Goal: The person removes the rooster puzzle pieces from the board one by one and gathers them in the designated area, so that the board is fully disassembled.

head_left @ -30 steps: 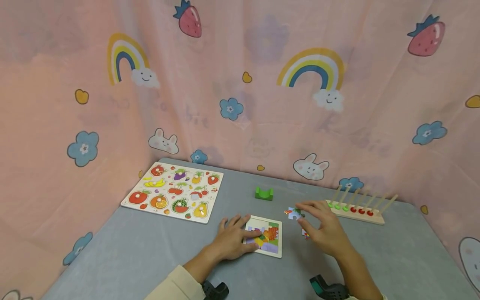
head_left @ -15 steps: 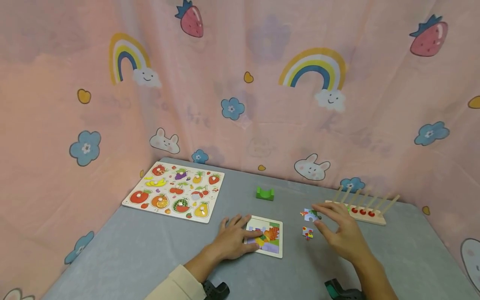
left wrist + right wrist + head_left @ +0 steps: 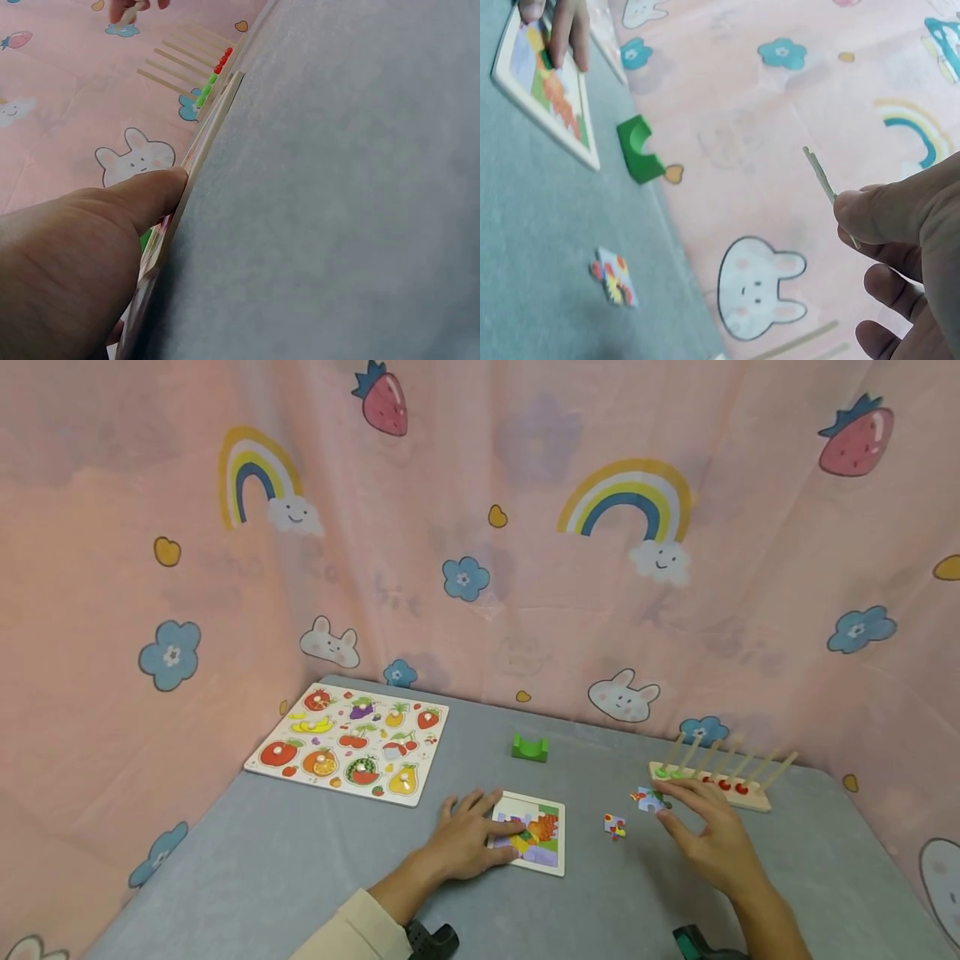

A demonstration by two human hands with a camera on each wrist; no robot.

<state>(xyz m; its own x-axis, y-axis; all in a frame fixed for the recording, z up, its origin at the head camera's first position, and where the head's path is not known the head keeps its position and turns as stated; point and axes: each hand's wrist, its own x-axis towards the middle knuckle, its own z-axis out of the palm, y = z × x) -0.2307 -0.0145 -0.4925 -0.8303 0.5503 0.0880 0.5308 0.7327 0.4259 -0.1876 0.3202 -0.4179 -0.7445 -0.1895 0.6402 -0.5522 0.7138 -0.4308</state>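
Head view: left hand (image 3: 468, 843) lies on puzzle tray (image 3: 561, 843), fingers straight and spread, index reaching over the picture, not gripping; tray partly filled, bare patch at the far-left part. Right hand (image 3: 705, 835) pinches puzzle piece (image 3: 649, 799) between thumb and fingers, right of the tray, near bead rack (image 3: 759, 801). Loose piece (image 3: 615, 826) on table (image 3: 300, 868) between tray and right hand, touching neither. Green block (image 3: 530, 748) beyond the tray. Fruit board (image 3: 335, 742) to the left, pictures only: pomegranate, grapes, pineapple, strawberry, bananas, cherries, orange, watermelon, pear. Curtain (image 3: 420, 510) behind, pink; prints of rainbows, rabbits, strawberries, blue flowers; faint marks (image 3: 395, 592) on it too blurred to read. Sleeve (image 3: 356, 927) beige. Black wrist device (image 3: 432, 941) at left wrist; second device (image 3: 705, 945), black with teal patch, at right wrist, partly cut off by frame edge.

Left wrist view: left thumb (image 3: 154, 196) set against tray edge, tray seen nearly side-on; rack shows red and green beads; right hand at top edge with a pale piece, blurred.

Right wrist view: held piece edge-on, clear of the table, tight between thumb and finger, other fingers bent; loose piece flat on table; left fingers on tray, top left.
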